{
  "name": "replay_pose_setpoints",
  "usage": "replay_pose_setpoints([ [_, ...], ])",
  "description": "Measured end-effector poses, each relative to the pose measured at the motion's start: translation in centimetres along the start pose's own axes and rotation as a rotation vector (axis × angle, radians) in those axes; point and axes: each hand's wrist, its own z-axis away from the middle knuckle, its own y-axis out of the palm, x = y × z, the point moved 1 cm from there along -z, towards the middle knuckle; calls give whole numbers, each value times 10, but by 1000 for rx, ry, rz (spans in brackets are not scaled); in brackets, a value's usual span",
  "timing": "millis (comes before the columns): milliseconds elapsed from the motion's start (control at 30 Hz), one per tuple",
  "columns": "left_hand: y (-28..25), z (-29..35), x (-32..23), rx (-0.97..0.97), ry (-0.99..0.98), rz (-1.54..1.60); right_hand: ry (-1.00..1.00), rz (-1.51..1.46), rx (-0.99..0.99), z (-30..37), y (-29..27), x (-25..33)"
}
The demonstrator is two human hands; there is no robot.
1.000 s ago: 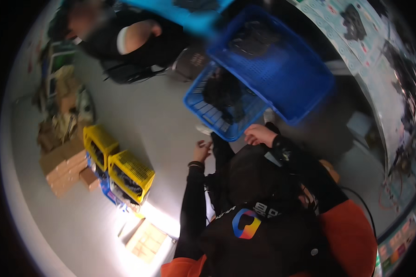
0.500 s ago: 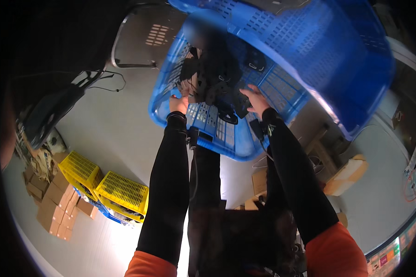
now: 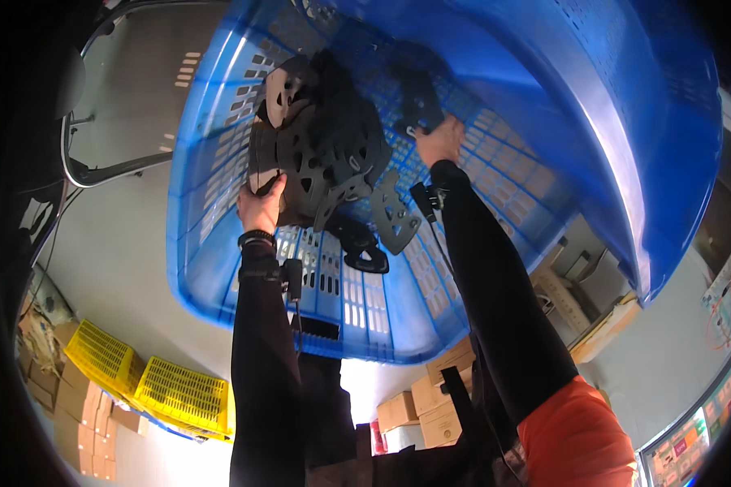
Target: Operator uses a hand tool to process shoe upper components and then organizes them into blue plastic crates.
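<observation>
Blue crate (image 3: 219,268) walls ring the black plates (image 3: 325,154); left hand (image 3: 261,204) closed on pile edge, right hand (image 3: 440,140) pinching one plate (image 3: 421,101).

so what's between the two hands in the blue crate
In the head view, between the left hand and right hand, a pile of flat black perforated parts lies in the blue crate.

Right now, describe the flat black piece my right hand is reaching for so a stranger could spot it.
Look into the big blue slatted basket that fills the view. The right hand touches a small dark flat piece lying alone against the far slats. Unlike the heaped pile of black perforated parts by the left hand, it sits single and apart.
</observation>
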Motion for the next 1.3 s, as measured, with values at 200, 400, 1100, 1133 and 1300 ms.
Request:
replay_pose_setpoints([
  [200, 0, 29, -11, -268, 24, 287, 15, -81, 287, -24, 26, -1],
  [400, 24, 27, -34, -278, -153, 57, 152, -565, 167, -68, 32, -44],
  [1100, 80, -4, 29, -236, -576, 1512, -236, -523, 551, 54, 27, 131],
  [1133, 88, -5, 37, -131, -463, 1670, -201, -507, 576, 53, 29, 128],
  [1300, 83, -28, 85, 10, -322, 1360, -211, -546, 703, 50, 22, 152],
])
